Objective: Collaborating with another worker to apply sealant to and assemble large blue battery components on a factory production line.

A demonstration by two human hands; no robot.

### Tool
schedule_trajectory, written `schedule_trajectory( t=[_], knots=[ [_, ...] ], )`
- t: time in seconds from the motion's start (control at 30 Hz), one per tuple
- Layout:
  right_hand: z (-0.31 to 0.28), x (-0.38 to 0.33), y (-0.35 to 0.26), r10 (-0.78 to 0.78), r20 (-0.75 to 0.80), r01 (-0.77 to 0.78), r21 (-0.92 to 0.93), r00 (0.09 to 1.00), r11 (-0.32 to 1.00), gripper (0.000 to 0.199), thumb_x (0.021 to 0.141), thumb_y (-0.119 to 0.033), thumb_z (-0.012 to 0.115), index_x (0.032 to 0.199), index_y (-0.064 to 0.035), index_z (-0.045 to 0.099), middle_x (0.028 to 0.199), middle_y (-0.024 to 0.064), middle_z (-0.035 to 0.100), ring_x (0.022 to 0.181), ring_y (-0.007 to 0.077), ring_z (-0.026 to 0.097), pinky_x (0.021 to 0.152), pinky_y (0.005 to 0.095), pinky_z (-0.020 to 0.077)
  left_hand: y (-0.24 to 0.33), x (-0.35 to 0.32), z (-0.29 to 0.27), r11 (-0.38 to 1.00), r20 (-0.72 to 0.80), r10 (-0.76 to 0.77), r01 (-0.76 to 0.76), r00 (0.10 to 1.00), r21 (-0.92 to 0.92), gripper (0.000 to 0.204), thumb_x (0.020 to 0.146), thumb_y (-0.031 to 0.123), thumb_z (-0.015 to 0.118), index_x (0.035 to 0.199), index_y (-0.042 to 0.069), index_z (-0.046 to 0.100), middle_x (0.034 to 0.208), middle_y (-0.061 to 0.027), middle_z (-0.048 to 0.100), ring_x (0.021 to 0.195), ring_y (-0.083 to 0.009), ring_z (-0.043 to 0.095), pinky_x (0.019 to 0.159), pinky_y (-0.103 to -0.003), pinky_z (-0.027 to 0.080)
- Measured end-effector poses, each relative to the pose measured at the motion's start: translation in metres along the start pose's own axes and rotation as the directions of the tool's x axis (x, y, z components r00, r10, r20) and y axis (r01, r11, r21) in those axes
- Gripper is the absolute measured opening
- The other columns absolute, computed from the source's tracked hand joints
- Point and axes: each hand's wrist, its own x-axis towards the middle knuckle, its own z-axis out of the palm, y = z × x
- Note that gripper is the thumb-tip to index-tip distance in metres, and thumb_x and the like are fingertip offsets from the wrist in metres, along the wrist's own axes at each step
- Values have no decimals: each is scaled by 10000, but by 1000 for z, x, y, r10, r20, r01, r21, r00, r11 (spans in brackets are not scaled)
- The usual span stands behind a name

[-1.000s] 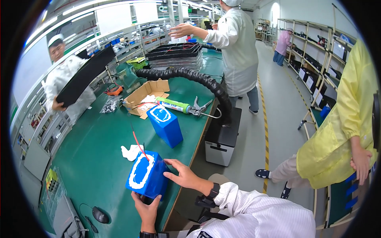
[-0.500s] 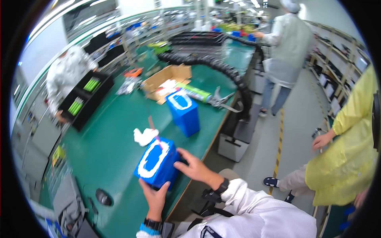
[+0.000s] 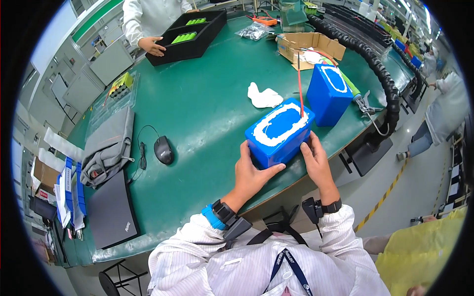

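A blue block-shaped battery pack (image 3: 274, 154) stands near the table's front edge, a ring of white paste on its top and red and black wires rising from it. My left hand (image 3: 249, 173) grips its left and near side, thumb along the bottom front. Against its right side rests my right hand (image 3: 319, 162), fingers partly behind the pack. A second blue pack (image 3: 327, 101) with a similar white ring stands just beyond, to the right. Behind the held pack lies a crumpled white tissue (image 3: 264, 97). Beside the second pack is a caulking gun (image 3: 366, 106) with a green tube.
A cardboard box (image 3: 288, 45) and a black corrugated hose (image 3: 382, 69) lie at the far right. Across the table, a person holds a black tray (image 3: 165, 55) with green cells. A mouse (image 3: 163, 150), grey bag (image 3: 109, 143) and closed laptop (image 3: 114, 212) are at left.
My view has swung left, so the table's left side shows more. Both hands stay on the pack, which now sits closer to the second pack in the picture. Its wires now stand clearly upright.
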Motion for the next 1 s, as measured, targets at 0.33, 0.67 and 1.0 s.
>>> schedule_trajectory(
  t=[0.33, 0.67, 1.0],
  knots=[
    [5, 9, -18, -113, -113, 77, -286, 987, 955, 576, 993, -384, 632, 1299, 83, 493, 1180, 181, 549, 1091, 291, 562, 979, 380, 438, 3, 10, 3, 886, 56, -162, 170, 985, -432, 801, 818, 372, 846, 1323, -51, 391, 1194, -206, 622, 1088, -243, 628, 924, -362, 523],
    [9, -4, -39, -140, -169, 39, -492, 976, 870, 558, 905, -341, 727, 1251, 49, 528, 1158, 232, 602, 1022, 394, 633, 862, 442, 509, -5, 10, 0, 734, 269, -457, 531, 848, -424, 745, 895, 561, 701, 1229, -78, 517, 1050, -125, 632, 847, -141, 609, 701, -249, 502],
    [10, 3, -32, -201, -156, 80, -564, 967, 822, 603, 894, -382, 729, 1227, 82, 533, 1152, 255, 602, 1009, 419, 634, 843, 463, 521, -2, 19, -9, 691, 391, -522, 645, 758, -327, 902, 910, 719, 542, 1296, -94, 482, 1104, -181, 658, 924, -226, 694, 796, -344, 584]
  ],
)
